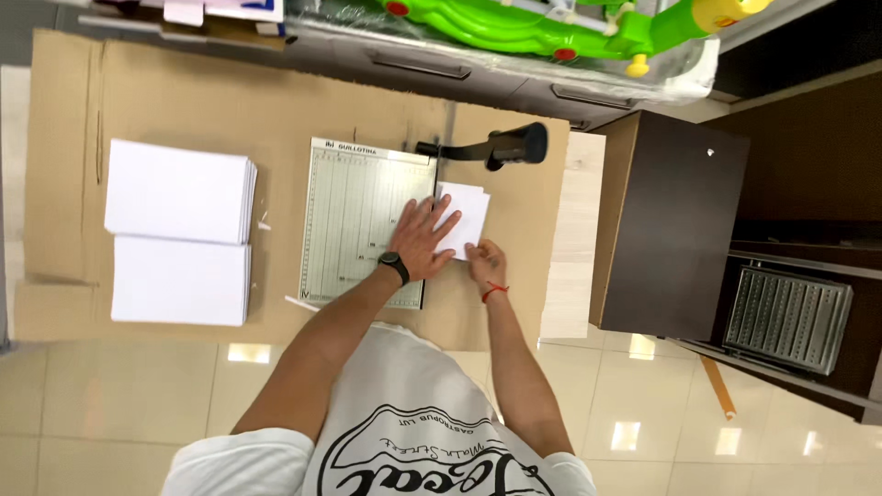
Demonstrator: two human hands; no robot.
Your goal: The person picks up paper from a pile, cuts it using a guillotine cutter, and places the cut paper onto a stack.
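- Torso in white printed shirt (404, 441) nearest, cut off by bottom edge.
- Right hand (484, 262), red string at wrist: fingers curled at near edge of small white paper sheets (466, 213); grip not clear, cannot tell whether it pinches them.
- Left hand (423, 237), black watch on wrist: spread open, palm pressing flat across sheets and right edge of paper cutter board (354, 216).
- Sheets partly hidden under left fingers.
- Cutter handle (501, 147) just beyond hands, raised; blade hard to make out.
- Two white paper stacks (179, 230) well left of left hand, on cardboard-covered table (184, 101).
- Green plastic toy (551, 28) farthest, cropped at top.
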